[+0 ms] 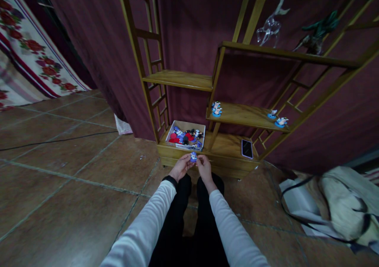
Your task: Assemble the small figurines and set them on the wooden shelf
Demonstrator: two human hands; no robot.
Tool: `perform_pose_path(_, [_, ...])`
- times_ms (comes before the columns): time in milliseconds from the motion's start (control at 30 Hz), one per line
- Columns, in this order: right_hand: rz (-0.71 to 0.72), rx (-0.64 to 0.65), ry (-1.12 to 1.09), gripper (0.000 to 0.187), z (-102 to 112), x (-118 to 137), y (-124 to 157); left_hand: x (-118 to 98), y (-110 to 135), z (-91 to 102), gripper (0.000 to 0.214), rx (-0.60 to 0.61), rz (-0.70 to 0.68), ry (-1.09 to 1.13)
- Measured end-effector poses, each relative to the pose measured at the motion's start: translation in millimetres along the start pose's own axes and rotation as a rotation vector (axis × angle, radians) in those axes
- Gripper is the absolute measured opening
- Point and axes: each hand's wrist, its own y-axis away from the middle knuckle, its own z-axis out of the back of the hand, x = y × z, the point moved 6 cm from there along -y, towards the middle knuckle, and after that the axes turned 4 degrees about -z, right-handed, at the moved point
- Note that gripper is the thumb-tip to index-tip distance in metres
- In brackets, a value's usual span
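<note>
Between my two hands, just in front of the low shelf, is a small purple and white figurine (193,157). My left hand (182,166) grips it from the left, fingers closed. On its other side, the fingers of my right hand (204,166) pinch its right edge. Beyond my hands, an open cardboard box (204,129) on the bottom shelf holds several figurines in red, purple, black and white. On the middle shelf, small blue-based figurines (216,111) stand at the left end, and others (281,122) at the right end.
A wooden display rack (180,79) rises ahead against a dark red curtain (189,30). A phone (246,149) lies on the bottom shelf. A clear glass deer (269,31) and a dark green ornament (316,34) occupy the upper shelf. Pale bags (343,200) lie on the floor at right.
</note>
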Motion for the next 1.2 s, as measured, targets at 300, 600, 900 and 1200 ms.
perform_pose_path(300, [-0.101,0.01,-0.063,0.02,-3,-19,-7,-1,2,-1.9,0.012,0.037,0.023,-0.022])
perform_pose_path(600, [-0.152,0.023,-0.101,0.024,-3,-29,-10,1,0,0.1,0.017,0.041,-0.007,-0.024])
perform_pose_path(900, [-0.136,0.065,-0.262,0.025,0,-23,-13,-6,9,-5.4,0.031,0.126,-0.035,0.024])
perform_pose_path(1200, [-0.162,0.058,-0.248,0.03,-1,-21,-10,-3,5,-2.2,0.016,0.01,-0.017,0.042])
